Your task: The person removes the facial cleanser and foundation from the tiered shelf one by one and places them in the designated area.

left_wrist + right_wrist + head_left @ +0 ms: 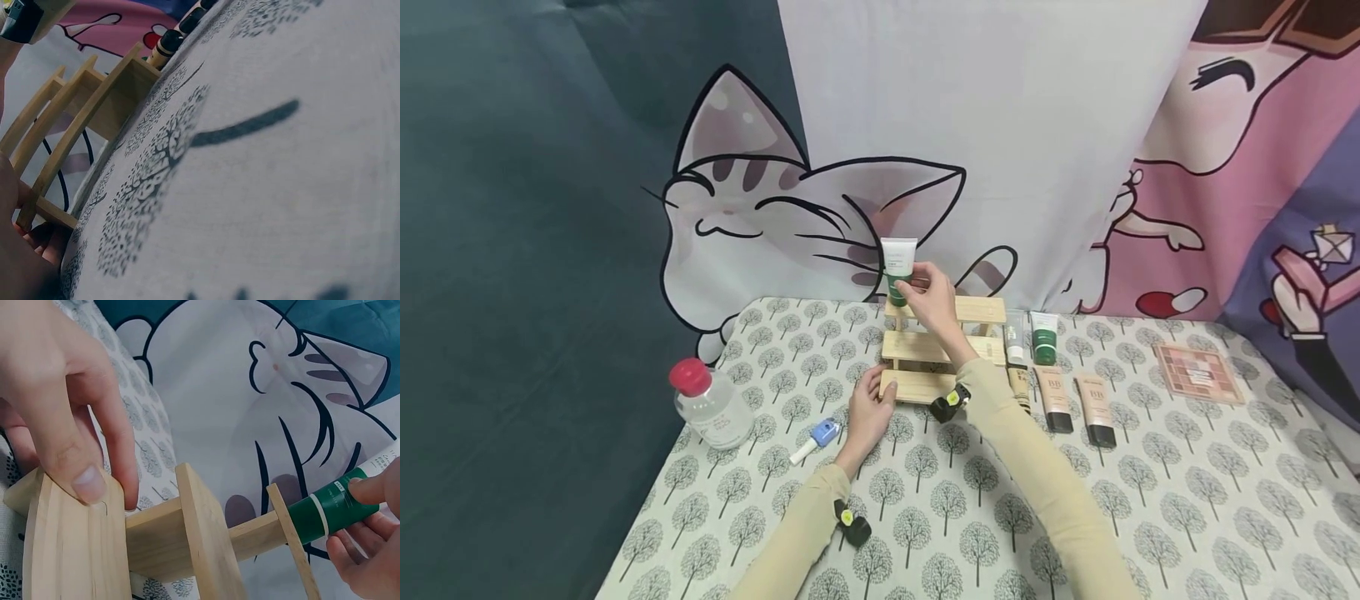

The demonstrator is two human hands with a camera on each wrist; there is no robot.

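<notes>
A three-tier wooden display stand sits toward the back of the table. My left hand grips the left end of its lowest step, thumb on top and fingers around the end, as the right wrist view of the step shows. My right hand pinches a white-and-green squeeze tube between thumb and fingers. The tube is upright, its green cap end down at the left end of the top step. In the right wrist view the green end overlaps that step's edge.
Right of the stand are a grey tube, another green-and-white tube, a yellowish tube and two BB cream tubes. A palette lies farther right. On the left are a blue bottle with white cap and a red-capped clear bottle.
</notes>
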